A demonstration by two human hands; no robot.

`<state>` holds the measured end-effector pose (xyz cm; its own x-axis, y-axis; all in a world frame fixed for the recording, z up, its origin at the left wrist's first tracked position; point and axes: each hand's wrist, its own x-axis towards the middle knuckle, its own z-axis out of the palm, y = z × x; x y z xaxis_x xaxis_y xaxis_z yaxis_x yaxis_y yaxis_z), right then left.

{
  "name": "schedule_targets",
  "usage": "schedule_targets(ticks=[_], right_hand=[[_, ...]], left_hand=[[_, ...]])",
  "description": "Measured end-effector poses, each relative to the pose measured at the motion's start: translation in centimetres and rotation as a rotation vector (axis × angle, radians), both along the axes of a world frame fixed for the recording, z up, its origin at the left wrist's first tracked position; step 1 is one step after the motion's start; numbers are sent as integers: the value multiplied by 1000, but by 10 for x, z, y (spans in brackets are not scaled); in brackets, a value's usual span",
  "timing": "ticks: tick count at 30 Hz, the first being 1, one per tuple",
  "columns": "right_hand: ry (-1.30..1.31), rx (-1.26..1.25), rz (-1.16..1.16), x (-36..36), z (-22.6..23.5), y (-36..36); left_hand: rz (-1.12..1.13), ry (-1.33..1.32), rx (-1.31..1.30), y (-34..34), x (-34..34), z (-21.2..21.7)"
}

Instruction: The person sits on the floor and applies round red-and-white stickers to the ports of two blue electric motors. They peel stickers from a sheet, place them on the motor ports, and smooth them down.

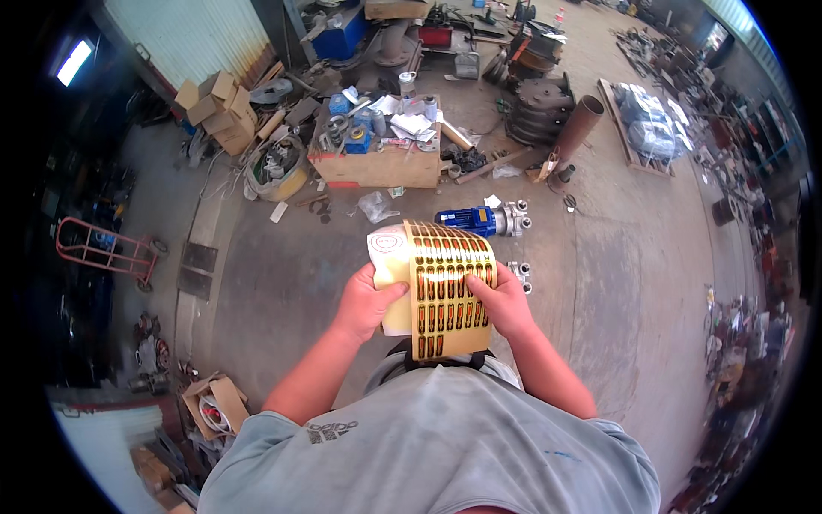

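A shiny gold sticker sheet (pixel 449 295) with rows of small dark oblong labels curves between my hands, in front of my body. My right hand (pixel 505 300) grips its right edge, thumb pressed on the printed face. On the other side, my left hand (pixel 374 301) pinches a white and pale yellow sheet (pixel 394 265) with a round red mark near its top. That paler sheet lies against the gold one's left edge. The fingers behind both sheets are hidden. The lowest row of labels fills only the left part, leaving bare gold beside it.
Beyond my hands, a blue motor (pixel 467 220) with a metal pump end lies on the concrete floor. A wooden crate (pixel 377 170) farther off carries papers, bottles and blue boxes. A red hand truck (pixel 107 248) stands at left, and a rusty pipe (pixel 580 124) rises at far right.
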<state>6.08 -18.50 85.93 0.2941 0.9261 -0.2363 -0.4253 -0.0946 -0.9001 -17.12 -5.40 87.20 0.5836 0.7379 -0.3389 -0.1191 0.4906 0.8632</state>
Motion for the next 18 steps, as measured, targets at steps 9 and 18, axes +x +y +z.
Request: schedule_targets(ticks=[9,18], right_hand=[[-12,-142,-614,35,-74,-57],[300,-111,-198,-11,-12,-38]], left_hand=[[-105,-14,231,31,-51,34],[-424,-345,-94,37,-19,34]])
